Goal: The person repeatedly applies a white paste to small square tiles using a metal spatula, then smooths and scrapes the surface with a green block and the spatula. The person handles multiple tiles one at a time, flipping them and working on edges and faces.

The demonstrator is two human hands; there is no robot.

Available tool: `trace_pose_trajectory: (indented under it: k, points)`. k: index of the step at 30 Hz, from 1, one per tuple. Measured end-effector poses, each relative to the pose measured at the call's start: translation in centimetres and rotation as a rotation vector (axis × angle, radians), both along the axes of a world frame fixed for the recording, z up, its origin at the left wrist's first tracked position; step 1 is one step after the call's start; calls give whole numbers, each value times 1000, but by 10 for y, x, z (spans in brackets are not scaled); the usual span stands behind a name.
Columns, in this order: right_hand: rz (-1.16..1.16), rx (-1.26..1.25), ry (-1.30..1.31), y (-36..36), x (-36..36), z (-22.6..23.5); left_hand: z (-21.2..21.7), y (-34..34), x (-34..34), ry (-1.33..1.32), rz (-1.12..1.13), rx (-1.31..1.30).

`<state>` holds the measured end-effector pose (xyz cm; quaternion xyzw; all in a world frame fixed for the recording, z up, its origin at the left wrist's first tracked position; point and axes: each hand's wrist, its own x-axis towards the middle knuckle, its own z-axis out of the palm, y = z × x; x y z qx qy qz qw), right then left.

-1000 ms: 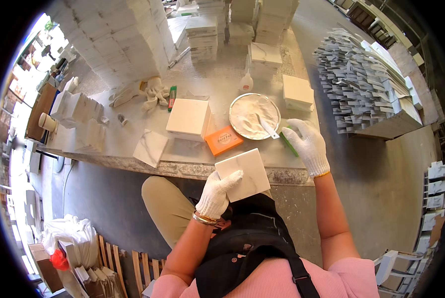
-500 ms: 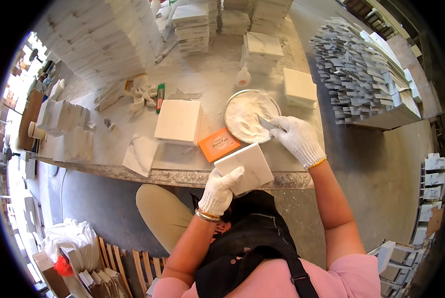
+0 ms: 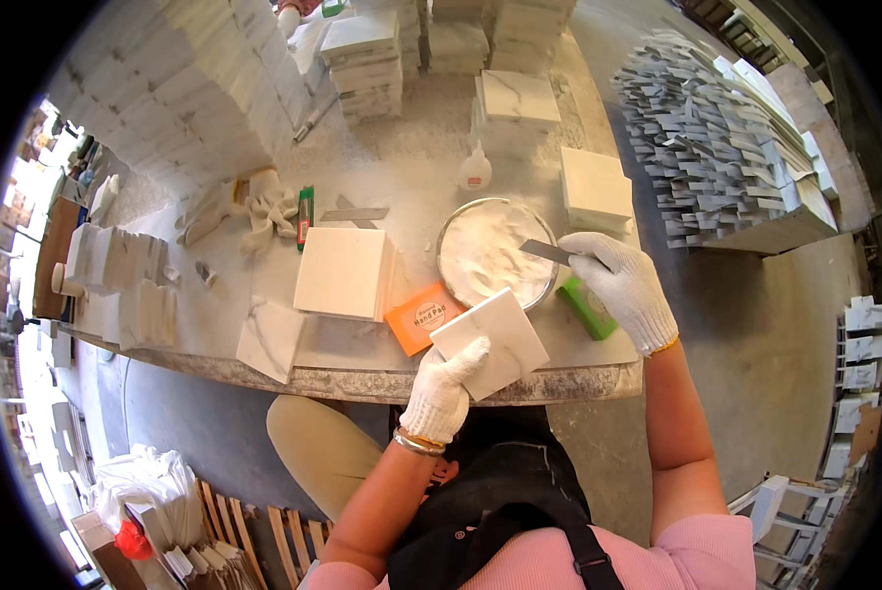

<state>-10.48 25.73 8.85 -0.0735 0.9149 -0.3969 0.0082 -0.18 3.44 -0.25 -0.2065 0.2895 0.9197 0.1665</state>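
Observation:
My left hand [image 3: 439, 393], in a white knit glove, grips a square white marble tile [image 3: 505, 346] by its left edge, thumb on top. The tile is tilted just over the table's near edge. In my gloved right hand [image 3: 626, 287] is a flat grey putty knife [image 3: 543, 252], its blade pointing left over the right rim of a round bowl [image 3: 444, 228]. White paste [image 3: 490, 251] fills the bowl. Left of the held tile lies an orange rectangular block [image 3: 422, 317]. A green block [image 3: 588, 309] rests on the table, partly beneath my right hand.
A stack of white tiles [image 3: 342, 273] stands left of the bowl, beside a loose tile [image 3: 271, 339]. Behind are a small white bottle [image 3: 475, 170], a green-and-red box cutter [image 3: 306, 218], crumpled gloves [image 3: 269, 211] and tall tile stacks [image 3: 362, 59]. More tiles [image 3: 726, 147] stand at right.
My right hand has drawn back to the right, lifting the knife blade from the middle of the paste to the bowl's rim. The green block has come into view. My left hand still grips the tile.

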Motion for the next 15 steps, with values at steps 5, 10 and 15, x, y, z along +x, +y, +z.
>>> trace_pose_trajectory:
  k: [5, 10, 15]
  points:
    - [-19, -91, -124, 0, -6, -7, 0, 3, -3, -26, 13, -22]
    - [32, -74, -194, -9, -14, -9, 4, 5, -3, -35, 55, -21]
    - [55, -138, -301, -10, -14, -9, 2, 8, -3, -28, 64, -34]
